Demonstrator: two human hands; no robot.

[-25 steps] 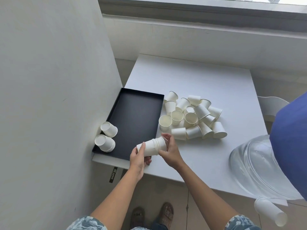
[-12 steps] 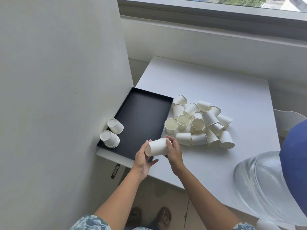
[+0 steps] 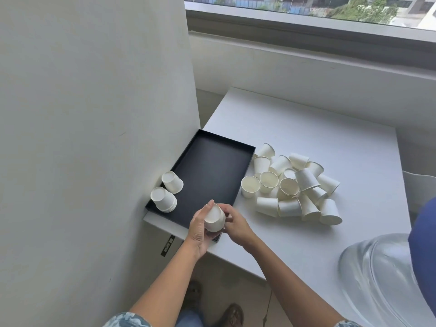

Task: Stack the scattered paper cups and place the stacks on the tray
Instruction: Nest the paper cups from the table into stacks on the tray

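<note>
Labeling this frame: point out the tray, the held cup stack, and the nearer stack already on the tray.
tray [image 3: 212,171]: head view, bare black floor.
held cup stack [image 3: 214,220]: head view, side wall, between both hands.
nearer stack on the tray [image 3: 165,201]: head view, side wall below the upturned base.

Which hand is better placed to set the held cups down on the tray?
Left, probably. The left hand wraps the cup stack and sits over the near edge of the tray, beside the two stacks there. The right hand only steadies it from the table side.
</note>
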